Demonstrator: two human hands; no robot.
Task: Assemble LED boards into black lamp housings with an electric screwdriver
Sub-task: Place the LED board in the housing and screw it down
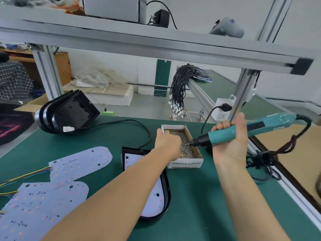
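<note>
Teal screwdriver point(243, 131), gripped in the right hand point(231, 136), points its bit leftward into the screw box point(184, 164), where the left hand's point(166, 141) curled fingers dig, their hold hidden, the boarded housing point(166, 188) nearer.

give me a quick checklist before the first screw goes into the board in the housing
1. Electric screwdriver gripped in the right hand: ok.
2. Screw seated on the bit tip: cannot tell, the tip is down among the screws in the screw box.
3. Left hand has picked a screw: cannot tell, its fingers are in the box, hidden.
4. LED board lying inside the black housing: ok, though the left forearm hides its middle.
5. Housing steadied by a hand: not ok, neither hand touches it.
6. Screwdriver cable clear of the housing: ok, bundled to the right.
</note>
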